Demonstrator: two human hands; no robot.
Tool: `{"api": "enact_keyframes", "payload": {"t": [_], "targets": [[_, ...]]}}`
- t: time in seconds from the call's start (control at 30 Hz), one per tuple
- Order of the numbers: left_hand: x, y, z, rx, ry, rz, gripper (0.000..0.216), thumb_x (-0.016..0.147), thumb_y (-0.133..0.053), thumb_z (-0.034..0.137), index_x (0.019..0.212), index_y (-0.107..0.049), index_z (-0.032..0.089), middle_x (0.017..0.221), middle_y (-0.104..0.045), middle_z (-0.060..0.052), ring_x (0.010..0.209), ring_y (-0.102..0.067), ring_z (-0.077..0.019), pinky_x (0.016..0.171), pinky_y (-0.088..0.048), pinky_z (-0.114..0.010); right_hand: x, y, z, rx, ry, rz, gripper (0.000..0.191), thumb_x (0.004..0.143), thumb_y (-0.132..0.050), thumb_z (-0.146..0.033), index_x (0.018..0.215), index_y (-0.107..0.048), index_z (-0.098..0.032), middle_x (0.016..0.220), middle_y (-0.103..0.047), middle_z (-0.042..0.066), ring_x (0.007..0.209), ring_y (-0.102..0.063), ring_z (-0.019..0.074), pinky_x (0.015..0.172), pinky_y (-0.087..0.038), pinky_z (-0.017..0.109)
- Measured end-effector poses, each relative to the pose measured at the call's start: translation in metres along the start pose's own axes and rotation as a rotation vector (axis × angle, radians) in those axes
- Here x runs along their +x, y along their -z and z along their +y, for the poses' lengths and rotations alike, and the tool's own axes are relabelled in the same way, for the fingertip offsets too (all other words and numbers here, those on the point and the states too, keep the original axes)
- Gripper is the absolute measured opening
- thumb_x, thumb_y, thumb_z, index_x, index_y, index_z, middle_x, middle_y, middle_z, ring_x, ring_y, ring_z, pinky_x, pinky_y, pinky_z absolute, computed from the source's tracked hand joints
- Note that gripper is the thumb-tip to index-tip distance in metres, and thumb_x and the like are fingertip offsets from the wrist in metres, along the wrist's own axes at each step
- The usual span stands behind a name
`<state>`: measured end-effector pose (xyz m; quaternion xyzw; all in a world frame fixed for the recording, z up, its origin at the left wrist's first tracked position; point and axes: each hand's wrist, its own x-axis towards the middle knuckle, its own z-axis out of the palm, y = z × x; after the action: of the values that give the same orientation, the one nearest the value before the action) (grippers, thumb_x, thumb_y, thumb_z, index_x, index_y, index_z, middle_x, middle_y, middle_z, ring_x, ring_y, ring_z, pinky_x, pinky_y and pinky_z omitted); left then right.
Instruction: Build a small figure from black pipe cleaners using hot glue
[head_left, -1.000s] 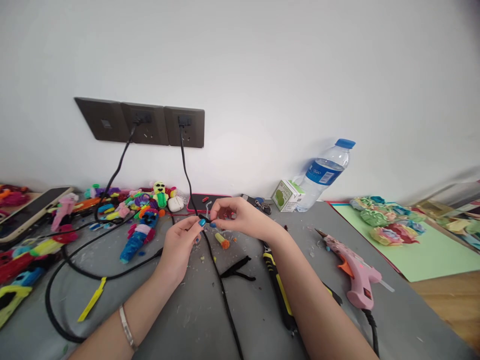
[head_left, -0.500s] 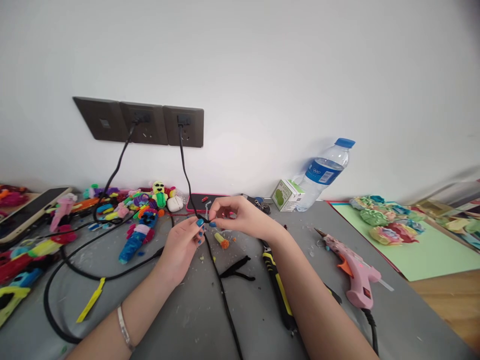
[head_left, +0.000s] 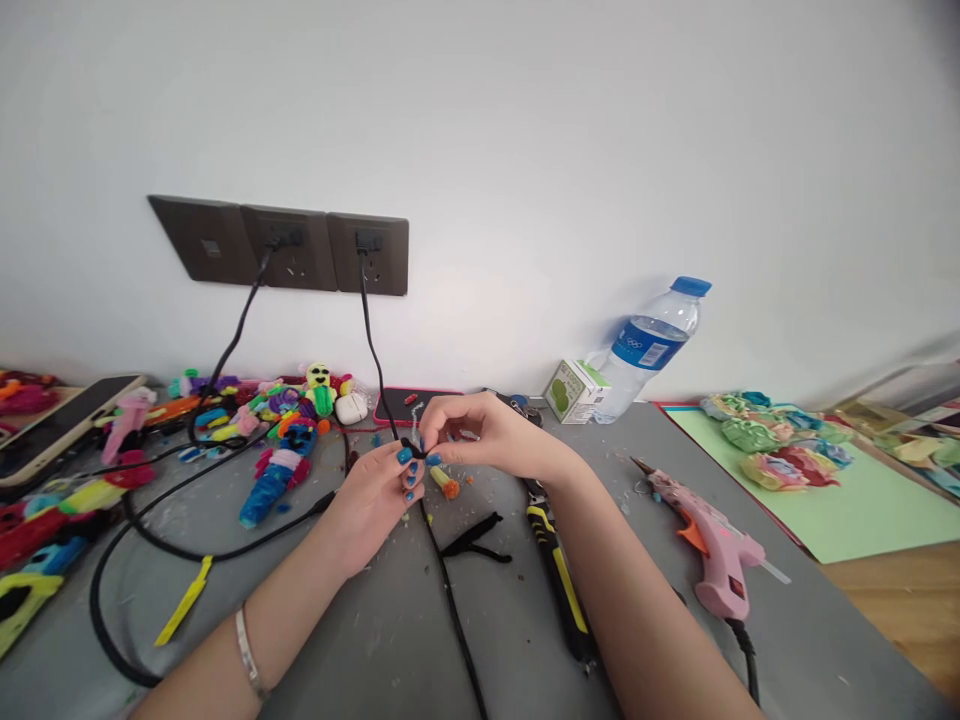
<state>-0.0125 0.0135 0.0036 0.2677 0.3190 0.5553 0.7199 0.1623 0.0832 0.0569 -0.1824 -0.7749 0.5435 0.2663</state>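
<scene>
My left hand point(head_left: 375, 505) is closed in a pinch at the middle of the table, thumb and fingertips on a small black piece of pipe cleaner point(head_left: 411, 446). From the right, my right hand point(head_left: 487, 437) pinches the other end of that fuzzy black piece. The fingertips of both hands nearly meet, hiding part of it. Just below them lies a yellow pipe-cleaner piece with an orange end point(head_left: 445, 484). Nearer to me, another bent black pipe cleaner point(head_left: 474, 540) rests on the table. A black power cord point(head_left: 450, 590) passes behind and under my hands.
Yellow-and-black-handled pliers point(head_left: 559, 575) lie beside my right forearm. Farther right are a pink glue gun point(head_left: 720, 550), a green sheet point(head_left: 847, 510), a drink carton point(head_left: 574, 390) and a leaning water bottle point(head_left: 649, 345). Colourful pipe-cleaner figures point(head_left: 277, 470) and looped cable point(head_left: 97, 610) cover the left.
Both hands have shifted slightly right, and the left fingers have turned a little. The black piece now looks more bent between the fingertips. Other things lie as before.
</scene>
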Motion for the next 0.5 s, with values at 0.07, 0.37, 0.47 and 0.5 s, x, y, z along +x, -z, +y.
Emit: {"api": "enact_keyframes", "payload": {"t": [0.07,0.37,0.47,0.5], "targets": [[-0.0004,0.0001,0.0001,0.007,0.005,-0.003,0.031,0.066,-0.090,0.034,0.068,-0.066,0.015,0.063,-0.046,0.003,0.060,-0.036,-0.0092,0.055,-0.035,-0.022,0.0000,0.0003,-0.0005,0.004,-0.011,0.007,0.013,0.085,-0.073,-0.029,0.084,-0.066,-0.018,0.089,-0.066,0.004,0.081,-0.061,0.0161,0.075,-0.050,0.029],[-0.0046,-0.0019,0.0027,0.048,0.049,-0.050,0.032,0.064,-0.091,0.037,0.069,-0.068,0.014,0.065,-0.047,0.002,0.060,-0.035,-0.0099,0.056,-0.031,-0.025,-0.0013,0.0014,0.0017,0.078,0.002,0.005,0.016,0.082,-0.078,-0.027,0.090,-0.069,-0.016,0.091,-0.070,0.005,0.082,-0.064,0.0157,0.074,-0.053,0.028],[-0.0051,-0.0037,0.0038,0.057,0.062,-0.051,0.033,0.063,-0.091,0.037,0.068,-0.068,0.014,0.064,-0.047,0.002,0.060,-0.035,-0.0101,0.057,-0.032,-0.025,-0.0014,0.0014,0.0007,0.102,-0.007,-0.008,0.015,0.082,-0.078,-0.026,0.088,-0.070,-0.015,0.089,-0.070,0.005,0.080,-0.064,0.0150,0.073,-0.053,0.028],[-0.0052,-0.0038,0.0040,0.061,0.062,-0.053,0.033,0.063,-0.092,0.038,0.068,-0.069,0.014,0.064,-0.047,0.001,0.060,-0.035,-0.0101,0.057,-0.032,-0.025,-0.0014,0.0014,0.0005,0.107,-0.009,-0.012,0.014,0.082,-0.078,-0.025,0.088,-0.070,-0.015,0.089,-0.070,0.004,0.079,-0.064,0.0147,0.072,-0.053,0.028]]}}
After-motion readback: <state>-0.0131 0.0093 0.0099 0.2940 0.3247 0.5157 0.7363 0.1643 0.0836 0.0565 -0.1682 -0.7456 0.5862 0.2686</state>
